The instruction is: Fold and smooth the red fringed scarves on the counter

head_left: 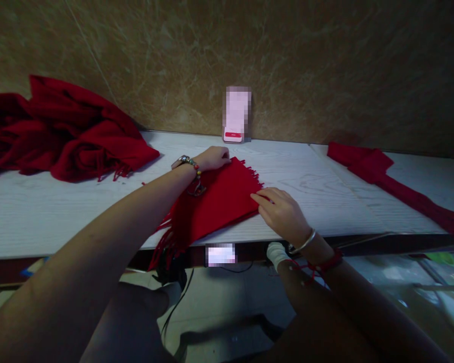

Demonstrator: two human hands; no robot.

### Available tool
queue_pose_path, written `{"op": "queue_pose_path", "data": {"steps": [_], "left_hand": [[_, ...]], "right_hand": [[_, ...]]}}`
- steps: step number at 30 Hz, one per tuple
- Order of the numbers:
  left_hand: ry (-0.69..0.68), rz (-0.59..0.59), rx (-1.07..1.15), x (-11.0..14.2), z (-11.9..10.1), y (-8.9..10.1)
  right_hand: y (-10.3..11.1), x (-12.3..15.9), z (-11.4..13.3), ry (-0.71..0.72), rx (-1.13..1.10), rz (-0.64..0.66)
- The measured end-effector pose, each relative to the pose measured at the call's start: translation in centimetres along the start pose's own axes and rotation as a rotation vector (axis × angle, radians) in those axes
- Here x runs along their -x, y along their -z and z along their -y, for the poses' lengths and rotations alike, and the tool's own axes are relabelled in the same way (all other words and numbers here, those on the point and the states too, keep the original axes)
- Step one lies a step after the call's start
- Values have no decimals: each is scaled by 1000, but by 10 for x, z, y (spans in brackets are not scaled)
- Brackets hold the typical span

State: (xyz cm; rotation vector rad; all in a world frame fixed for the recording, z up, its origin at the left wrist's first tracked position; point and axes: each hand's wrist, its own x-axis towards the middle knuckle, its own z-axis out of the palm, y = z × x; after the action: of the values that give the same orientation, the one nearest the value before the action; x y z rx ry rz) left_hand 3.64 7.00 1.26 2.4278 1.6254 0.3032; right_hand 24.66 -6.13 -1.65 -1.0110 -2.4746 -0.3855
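Note:
A folded red scarf (215,201) with fringe lies on the white table (306,191), its fringed end hanging over the front edge. My left hand (214,157) rests on the scarf's far corner, fingers curled down onto the cloth. My right hand (282,210) presses on the scarf's right edge with fingers bent, pinching the fabric. A beaded bracelet is on my left wrist; a metal bangle and red string are on my right.
A heap of red scarves (60,131) lies at the back left. Another red scarf (393,184) stretches along the table at the right. A small pink card (237,115) leans against the marbled wall. Floor and cables show below the table edge.

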Motion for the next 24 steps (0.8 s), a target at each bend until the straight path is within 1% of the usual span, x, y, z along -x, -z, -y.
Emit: {"op": "queue_pose_path", "data": {"steps": [4,6,8,10,11,13,15,17,20,22,24], "left_hand": [[-11,-30,27,11,0,1],[-27,-68,36,23,7,5],[-10,-85,33,39,21,10],[88,-16,59,58,40,16],[158,30,101,68,49,19],[229,144,231,88,67,26],[230,217,320,105,79,33],[276,243,350,116,85,37],[359,220,357,120,87,38],[343,189,361,119,86,40],[292,161,347,116,83,47]], "right_hand": [[0,0,-3,12,-49,-3],[1,0,-5,60,-139,9],[5,0,-4,129,-254,39],[8,-4,-2,161,-343,59],[9,-7,-1,146,-369,61],[10,-19,2,78,-392,68],[6,-35,3,7,-381,96],[-1,-55,4,-22,-343,137],[-14,-85,6,-31,-257,173],[-23,-98,8,-47,-191,170],[-31,-103,11,-86,-133,167]]}}
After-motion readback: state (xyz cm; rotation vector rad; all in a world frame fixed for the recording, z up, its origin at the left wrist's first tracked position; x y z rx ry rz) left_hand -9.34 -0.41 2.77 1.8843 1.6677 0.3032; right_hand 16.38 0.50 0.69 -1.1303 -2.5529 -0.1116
